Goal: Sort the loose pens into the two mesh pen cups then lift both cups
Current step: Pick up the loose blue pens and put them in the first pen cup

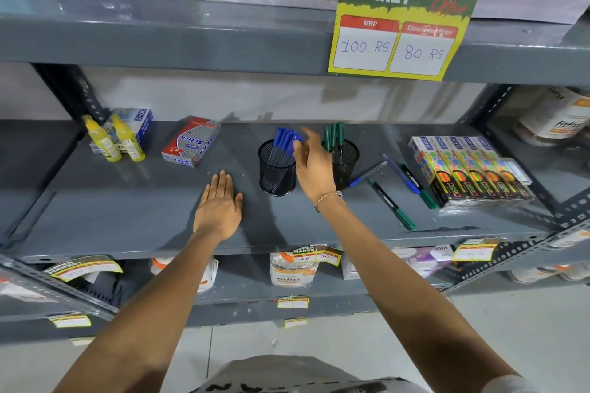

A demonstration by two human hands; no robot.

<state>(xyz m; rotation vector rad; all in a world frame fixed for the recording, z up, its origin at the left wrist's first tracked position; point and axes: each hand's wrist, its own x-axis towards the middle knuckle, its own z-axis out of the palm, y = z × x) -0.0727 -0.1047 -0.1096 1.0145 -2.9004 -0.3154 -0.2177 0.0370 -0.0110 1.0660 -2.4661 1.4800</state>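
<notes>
Two black mesh pen cups stand side by side on the grey shelf (127, 220). The left cup (275, 174) holds several blue-capped pens (285, 141). The right cup (346, 159) holds green-capped pens (333, 135). My right hand (314, 166) hovers between the cups, fingers apart, empty, just beside the blue pens. My left hand (220, 204) lies flat on the shelf, left of the left cup. Loose pens lie to the right: a blue pen (367, 174), a longer blue pen (400, 174), and two green pens (394, 206) (419, 183).
Two yellow glue bottles (116, 142) and a red-grey box (191, 141) stand at the left rear. A row of colourful boxes (469, 169) sits at the right, close to the loose pens. An upper shelf with a price sign (402, 22) overhangs.
</notes>
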